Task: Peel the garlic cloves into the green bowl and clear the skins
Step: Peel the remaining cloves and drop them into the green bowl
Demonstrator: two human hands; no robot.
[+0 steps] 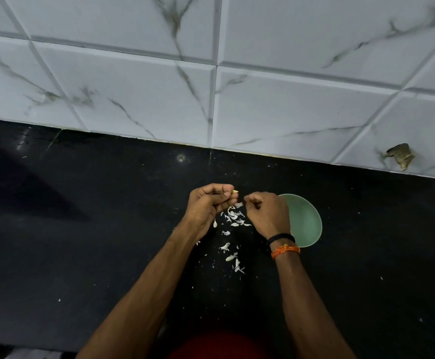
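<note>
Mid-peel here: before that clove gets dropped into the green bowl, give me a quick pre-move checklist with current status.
1. Garlic clove held: ok, pinched at the left hand fingertips.
2. Clove fully peeled: cannot tell, too small.
3. Right hand free: cannot tell, fingers curled, perhaps pinching a skin scrap.
4. Green bowl within reach: ok, on the black counter directly beside the right hand.
5. Bowl contents: cannot tell, partly hidden by the right hand.
6. Skins cleared: not ok, scattered on the counter between the forearms.
</note>
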